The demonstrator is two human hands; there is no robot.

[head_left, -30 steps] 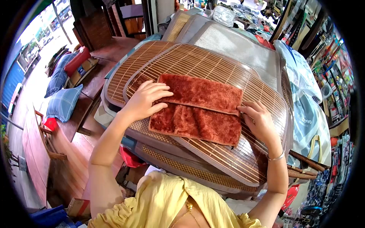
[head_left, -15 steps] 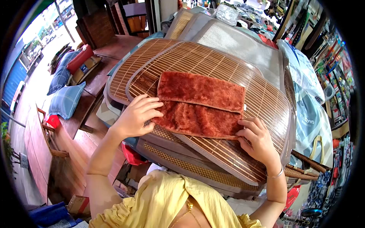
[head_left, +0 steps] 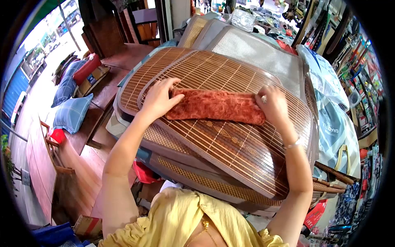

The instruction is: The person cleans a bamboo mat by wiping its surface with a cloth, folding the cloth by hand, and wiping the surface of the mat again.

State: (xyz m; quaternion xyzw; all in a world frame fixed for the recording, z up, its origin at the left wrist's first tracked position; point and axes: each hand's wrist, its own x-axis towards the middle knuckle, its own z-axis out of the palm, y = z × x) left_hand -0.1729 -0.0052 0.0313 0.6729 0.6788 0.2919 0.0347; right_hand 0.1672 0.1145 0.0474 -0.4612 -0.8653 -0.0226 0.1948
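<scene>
- The left hand (head_left: 159,98) has its thumb lying on the left end of a reddish-brown plush cloth (head_left: 216,106), its other fingers spread at the far left corner; whether they grip cannot be told.
- The right hand (head_left: 275,103) has its fingers curled inward at the far right corner of the cloth, thumb against it; how firmly they hold is hidden.
- The cloth lies between the two sets of fingers as a narrow, folded strip, both ends partly covered by the hands.
- Under the fingers and the cloth spreads a brown slatted mat (head_left: 230,68), its patterned part showing nearer the person than the fingers.
- Beyond the fingers, a silvery woven panel (head_left: 259,49) leans at the back of the pile.
- To the right of the right fingers, a pale printed bag (head_left: 329,121) stands close against the pile, crowding that side; further right hang many packaged goods (head_left: 364,90).
- Below the right fingers, a bracelet (head_left: 293,144) circles the wrist, and that forearm crosses over the mat's right part.
- Well left of the left fingers, a blue checked cushion (head_left: 73,113) lies on a wooden table (head_left: 80,140), with a red roll (head_left: 87,69) beyond it.
</scene>
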